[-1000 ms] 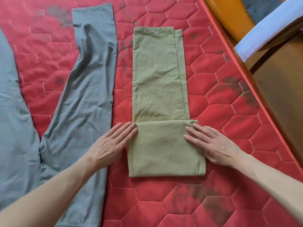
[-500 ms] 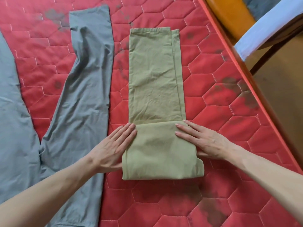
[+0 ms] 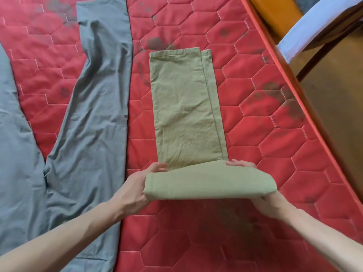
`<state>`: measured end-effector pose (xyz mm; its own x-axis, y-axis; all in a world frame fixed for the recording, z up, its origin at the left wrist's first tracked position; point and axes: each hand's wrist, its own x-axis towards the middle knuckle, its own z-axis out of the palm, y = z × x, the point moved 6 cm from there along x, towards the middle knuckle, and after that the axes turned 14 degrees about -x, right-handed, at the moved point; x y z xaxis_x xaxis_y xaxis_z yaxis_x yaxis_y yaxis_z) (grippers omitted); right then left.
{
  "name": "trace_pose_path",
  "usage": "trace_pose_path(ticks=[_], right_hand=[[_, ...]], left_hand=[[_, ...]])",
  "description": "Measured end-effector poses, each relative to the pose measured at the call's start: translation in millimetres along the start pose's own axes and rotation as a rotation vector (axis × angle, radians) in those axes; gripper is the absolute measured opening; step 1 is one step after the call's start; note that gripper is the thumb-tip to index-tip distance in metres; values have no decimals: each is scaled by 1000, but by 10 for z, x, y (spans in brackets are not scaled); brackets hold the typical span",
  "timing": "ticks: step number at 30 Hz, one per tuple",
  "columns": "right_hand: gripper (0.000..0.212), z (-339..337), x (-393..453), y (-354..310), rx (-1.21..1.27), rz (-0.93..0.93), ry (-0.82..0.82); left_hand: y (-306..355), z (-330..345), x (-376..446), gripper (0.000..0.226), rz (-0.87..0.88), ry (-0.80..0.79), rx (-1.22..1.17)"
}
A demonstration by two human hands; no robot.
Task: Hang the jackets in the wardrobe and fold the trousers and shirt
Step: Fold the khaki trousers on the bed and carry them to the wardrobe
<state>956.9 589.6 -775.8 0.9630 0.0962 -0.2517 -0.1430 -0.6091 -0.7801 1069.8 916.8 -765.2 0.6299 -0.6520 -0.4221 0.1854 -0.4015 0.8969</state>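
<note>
- The grey trousers (image 3: 88, 118) ran off the left and bottom edges, so their waist and one whole leg could not be seen in full.
- The left hand (image 3: 135, 190) had its fingertips tucked behind the folded end of the khaki trousers (image 3: 186, 107); only the thumb showed on top.
- The right hand (image 3: 269, 201) was mostly hidden under the same fold, with a few fingertips showing at its upper edge.
- Both forearms were cut by the bottom edge.
- The chair (image 3: 322, 30) at top right was cropped by the top and right edges.
- The red quilted mattress (image 3: 265, 134) ran past the frame on three sides.
</note>
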Motion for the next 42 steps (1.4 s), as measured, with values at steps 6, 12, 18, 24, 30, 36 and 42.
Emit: trace_pose_path(ticks=[6,12,18,24,30,36,42], right_hand=[[39,169,83,-54,288,311,295],[50,98,547,-301,221,265,479],[80,114,945,-145,-140,506,502],[67,171,1151,-132,-486,660,554],[71,62,1323,-331,-756,239,549],[74,201,1515,-125,-727,179,284],[79,217,1519,-169,-865,201,191]], left_hand=[[51,-74,124,38,-29,321,-295],[-271,-101,392,33,-375,578,-718],[-131,-8,511,64,-244,492,-639],[-85,3,655,53,-317,692,112],[170,73,815,65,177,671,633],[-8,128,1041,81,154,378,832],[53,103,1051,100,122,239,898]])
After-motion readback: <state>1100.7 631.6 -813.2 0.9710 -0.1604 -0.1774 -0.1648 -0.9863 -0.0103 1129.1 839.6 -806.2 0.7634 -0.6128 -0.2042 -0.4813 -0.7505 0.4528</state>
